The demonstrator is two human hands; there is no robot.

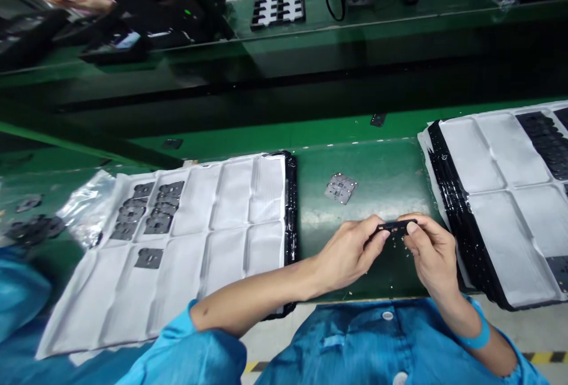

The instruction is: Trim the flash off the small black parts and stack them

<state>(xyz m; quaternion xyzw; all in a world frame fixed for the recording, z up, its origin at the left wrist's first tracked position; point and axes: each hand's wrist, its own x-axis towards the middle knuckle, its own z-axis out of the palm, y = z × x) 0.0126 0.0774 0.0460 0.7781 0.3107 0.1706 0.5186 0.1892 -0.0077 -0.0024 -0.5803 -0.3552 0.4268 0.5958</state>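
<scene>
Above the green bench, a thin black plastic plate (396, 227) is held nearly edge-on between both hands. My left hand (352, 249) pinches its left end with thumb and fingers. At the right end, my right hand (432, 249) grips it, thumb on the near side. Small pale bits show just below the plate; I cannot make out what they are. On the bench beyond my hands lies a flat grey plate (341, 188) with cut-outs, touched by neither hand.
To the left, a white-lined tray stack (231, 196) carries several dark plates. Another lined stack (479, 154) stands at right. A clear plastic bag (89, 207) lies far left, beside loose dark parts (35, 228). A raised green shelf (399, 12) runs behind, bearing a black tray (278, 6).
</scene>
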